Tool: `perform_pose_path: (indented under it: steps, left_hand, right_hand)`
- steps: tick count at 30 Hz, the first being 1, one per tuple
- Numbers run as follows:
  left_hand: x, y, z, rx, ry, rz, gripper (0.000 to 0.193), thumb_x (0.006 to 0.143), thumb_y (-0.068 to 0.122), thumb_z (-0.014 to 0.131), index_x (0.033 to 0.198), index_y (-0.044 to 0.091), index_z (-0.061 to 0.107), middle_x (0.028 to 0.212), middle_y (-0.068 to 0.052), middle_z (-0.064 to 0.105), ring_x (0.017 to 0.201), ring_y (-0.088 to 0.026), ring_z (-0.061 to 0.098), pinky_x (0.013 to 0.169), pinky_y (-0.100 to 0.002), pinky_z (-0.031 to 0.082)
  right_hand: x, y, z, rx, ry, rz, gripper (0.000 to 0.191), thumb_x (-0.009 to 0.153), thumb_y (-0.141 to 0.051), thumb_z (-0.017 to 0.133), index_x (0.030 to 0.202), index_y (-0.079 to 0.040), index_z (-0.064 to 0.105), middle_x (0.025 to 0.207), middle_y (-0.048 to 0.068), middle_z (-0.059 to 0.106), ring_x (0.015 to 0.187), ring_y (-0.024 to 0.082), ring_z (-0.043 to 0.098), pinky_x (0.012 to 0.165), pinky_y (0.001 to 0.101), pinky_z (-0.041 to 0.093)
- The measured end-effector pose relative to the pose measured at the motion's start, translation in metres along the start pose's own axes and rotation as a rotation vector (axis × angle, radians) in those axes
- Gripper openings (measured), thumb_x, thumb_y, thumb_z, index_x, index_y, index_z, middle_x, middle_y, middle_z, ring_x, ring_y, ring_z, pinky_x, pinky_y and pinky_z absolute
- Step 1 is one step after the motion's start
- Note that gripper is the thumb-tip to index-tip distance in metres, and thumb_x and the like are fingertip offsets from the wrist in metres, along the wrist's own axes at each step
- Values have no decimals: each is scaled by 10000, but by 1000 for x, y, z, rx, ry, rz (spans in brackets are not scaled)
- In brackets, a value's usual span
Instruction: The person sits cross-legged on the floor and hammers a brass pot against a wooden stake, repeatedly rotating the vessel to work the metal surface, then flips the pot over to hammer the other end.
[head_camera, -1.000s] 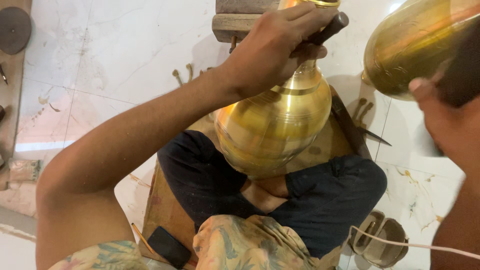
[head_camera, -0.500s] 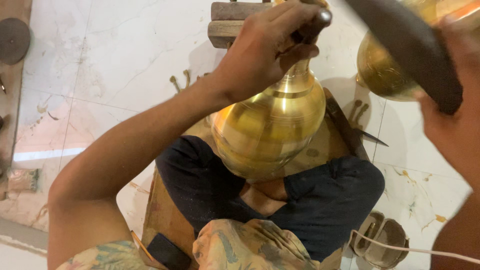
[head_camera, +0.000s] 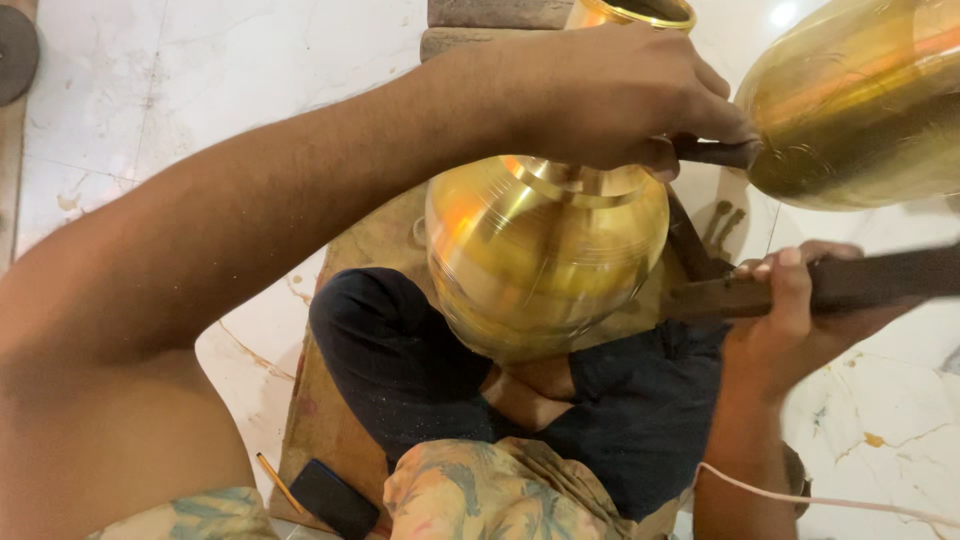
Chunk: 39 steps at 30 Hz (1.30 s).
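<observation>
A round brass pot (head_camera: 545, 260) sits tilted between my crossed legs in dark trousers (head_camera: 400, 370). My left hand (head_camera: 600, 95) is closed over the pot's neck, and a dark rod (head_camera: 715, 152) sticks out from under its fingers to the right. My right hand (head_camera: 790, 320) grips the dark handle of a hammer-like tool (head_camera: 880, 280), held level just right of the pot's belly. The tool's head is hidden past the frame edge. A second, larger brass pot (head_camera: 860, 100) fills the upper right corner.
I sit on a brown board (head_camera: 340, 400) over a white marble floor (head_camera: 200, 100). A dark phone (head_camera: 335, 500) and a pencil (head_camera: 280, 483) lie at its near-left corner. A wooden block (head_camera: 500, 15) lies beyond the pot, and a white cable (head_camera: 830, 500) runs at lower right.
My right hand swung the tool down from the upper right to beside the pot's right flank. My left hand stayed on the pot's neck. The pot looks blurred with motion.
</observation>
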<state>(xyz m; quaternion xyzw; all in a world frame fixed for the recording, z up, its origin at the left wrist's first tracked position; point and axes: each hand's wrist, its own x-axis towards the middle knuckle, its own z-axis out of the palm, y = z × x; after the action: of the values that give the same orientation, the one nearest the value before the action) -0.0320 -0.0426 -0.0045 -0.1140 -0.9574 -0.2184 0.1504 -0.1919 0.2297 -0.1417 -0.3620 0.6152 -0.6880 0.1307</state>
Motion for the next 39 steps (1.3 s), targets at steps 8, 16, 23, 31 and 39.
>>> perform_pose_path:
  steps: [8, 16, 23, 31, 39]
  left_hand:
    - [-7, 1, -10, -32, -23, 42, 419, 834, 120, 829, 1227, 50, 702, 1125, -88, 744, 1056, -317, 689, 920, -464, 510]
    - [-16, -4, -16, -163, -42, 68, 401, 866, 43, 793, 1254, 43, 693, 1106, -87, 746, 1027, -297, 701, 887, -452, 530]
    - [-32, -7, -16, -57, 86, 110, 382, 857, 50, 819, 1212, 13, 682, 1105, -119, 737, 1041, -335, 691, 861, -473, 529]
    - [-72, 6, 5, -53, 547, -84, 450, 943, 54, 809, 1343, 55, 603, 1214, -112, 697, 1046, -289, 724, 919, -415, 575]
    - [-86, 36, 49, -205, 922, -500, 325, 1066, 132, 782, 1315, 72, 582, 1092, -57, 743, 949, -136, 795, 848, -265, 671]
  right_hand:
    - [-30, -2, 0, -524, -129, -73, 787, 1049, 52, 788, 1617, -20, 247, 1087, 107, 630, 975, 225, 667, 884, 367, 607]
    - [-30, -22, 3, -402, -120, -72, 575, 1055, 98, 747, 1455, -59, 365, 1144, 102, 584, 1044, 198, 596, 980, 339, 533]
    - [-5, -51, 20, -404, -26, 100, 477, 861, -46, 841, 1238, -129, 562, 959, -15, 656, 885, 90, 656, 833, 272, 585]
    - [77, -54, -45, -899, -561, 8, 283, 1076, -129, 807, 1120, 34, 580, 973, 141, 666, 856, 203, 634, 803, 336, 526]
    - [193, 8, -41, -938, -749, -63, 329, 1036, -141, 819, 1175, 21, 568, 976, 150, 674, 850, 222, 645, 787, 353, 538]
